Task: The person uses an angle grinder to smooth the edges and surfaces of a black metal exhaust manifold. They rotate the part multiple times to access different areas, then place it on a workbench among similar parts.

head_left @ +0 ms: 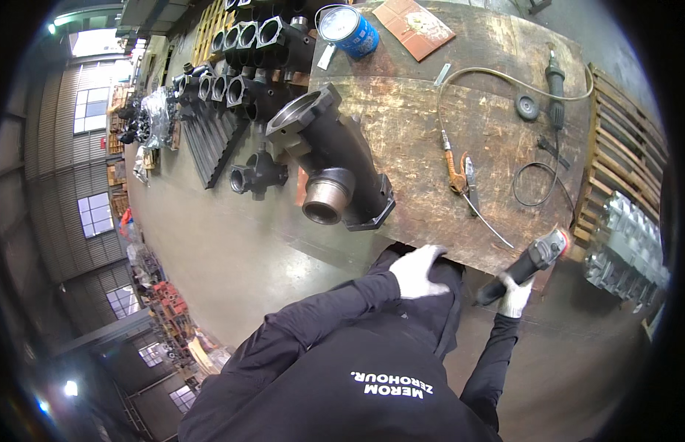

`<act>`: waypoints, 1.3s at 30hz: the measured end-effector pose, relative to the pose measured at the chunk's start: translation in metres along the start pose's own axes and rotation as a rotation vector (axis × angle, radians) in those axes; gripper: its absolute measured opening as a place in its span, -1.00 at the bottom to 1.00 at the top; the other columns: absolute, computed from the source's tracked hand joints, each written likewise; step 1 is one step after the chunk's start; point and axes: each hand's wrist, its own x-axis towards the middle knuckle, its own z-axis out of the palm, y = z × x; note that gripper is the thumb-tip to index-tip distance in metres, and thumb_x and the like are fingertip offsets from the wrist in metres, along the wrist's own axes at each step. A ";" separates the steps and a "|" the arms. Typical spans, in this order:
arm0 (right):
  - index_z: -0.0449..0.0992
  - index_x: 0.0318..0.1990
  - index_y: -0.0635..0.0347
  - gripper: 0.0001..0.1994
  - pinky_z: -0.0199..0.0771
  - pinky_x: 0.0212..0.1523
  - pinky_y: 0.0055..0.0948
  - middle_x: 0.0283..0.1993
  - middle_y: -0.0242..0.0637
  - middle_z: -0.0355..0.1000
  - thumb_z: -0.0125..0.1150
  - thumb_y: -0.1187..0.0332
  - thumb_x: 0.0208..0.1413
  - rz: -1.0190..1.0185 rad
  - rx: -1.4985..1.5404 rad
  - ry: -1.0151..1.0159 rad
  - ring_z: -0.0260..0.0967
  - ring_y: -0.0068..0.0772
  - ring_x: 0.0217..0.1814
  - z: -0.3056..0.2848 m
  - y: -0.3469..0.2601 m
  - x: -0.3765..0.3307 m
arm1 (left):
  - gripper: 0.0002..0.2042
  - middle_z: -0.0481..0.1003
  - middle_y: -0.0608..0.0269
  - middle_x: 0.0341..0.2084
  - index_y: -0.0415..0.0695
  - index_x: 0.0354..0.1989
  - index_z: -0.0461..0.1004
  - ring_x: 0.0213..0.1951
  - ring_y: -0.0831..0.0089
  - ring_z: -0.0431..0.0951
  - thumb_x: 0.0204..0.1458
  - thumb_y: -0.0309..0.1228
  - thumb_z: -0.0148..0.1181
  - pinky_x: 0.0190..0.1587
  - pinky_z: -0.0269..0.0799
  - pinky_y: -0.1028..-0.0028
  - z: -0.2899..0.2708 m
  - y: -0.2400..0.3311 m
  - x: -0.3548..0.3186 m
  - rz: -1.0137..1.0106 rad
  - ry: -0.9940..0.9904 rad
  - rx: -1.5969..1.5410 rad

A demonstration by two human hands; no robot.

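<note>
My right hand (515,296), in a white knitted glove, is closed around the dark body of an angle grinder (532,267) by the table's near right corner. The grinder's metal head points away from me to the right. My left hand (419,272), gloved the same way, is held in front of my body by the near table edge, thumb apart from the fingers, with nothing seen in it. Ahead of it to the left, a large black pipe-like casting (342,155) with flanged ends and a bare metal side neck lies on the table's left edge.
The worn table (409,118) bears a blue can (350,31), smeared cardboard (414,26), an orange-handled air gun (456,173) with its hose, a straight grinder (555,92) and a dark disc (527,107). More black castings (265,44) stand left. A wooden pallet (626,140) and silvery wrapped parts (626,250) are right.
</note>
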 end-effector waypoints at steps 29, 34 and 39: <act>-0.07 0.34 0.49 0.17 0.43 0.19 -0.15 0.15 0.29 0.39 0.53 -0.14 -0.20 -0.256 -0.525 -0.626 0.43 0.16 0.19 0.354 -0.160 0.035 | -0.32 0.52 -0.15 -0.06 -0.37 0.09 0.30 0.02 0.10 0.56 -0.27 -0.36 0.42 0.10 0.44 0.31 -0.053 -0.038 0.087 -0.540 0.842 -0.408; 0.01 0.32 0.42 0.07 0.43 0.18 -0.19 0.14 0.22 0.41 0.46 -0.19 -0.13 -0.142 -0.357 -0.643 0.45 0.07 0.18 0.382 -0.164 0.048 | -0.59 0.55 -0.11 -0.24 -0.32 -0.09 0.39 -0.12 0.02 0.60 -0.14 -0.42 0.26 -0.02 0.48 0.26 -0.078 -0.026 0.093 -0.570 0.918 -0.281; 0.07 0.29 0.38 0.01 0.46 0.15 -0.18 0.11 0.23 0.43 0.44 -0.18 -0.11 -0.180 -0.413 -0.689 0.46 0.11 0.16 0.397 -0.168 0.050 | -0.40 0.56 -0.17 -0.15 -0.28 0.02 0.37 -0.03 0.00 0.59 -0.26 -0.34 0.41 0.04 0.47 0.24 -0.094 -0.026 0.094 -0.687 0.870 -0.280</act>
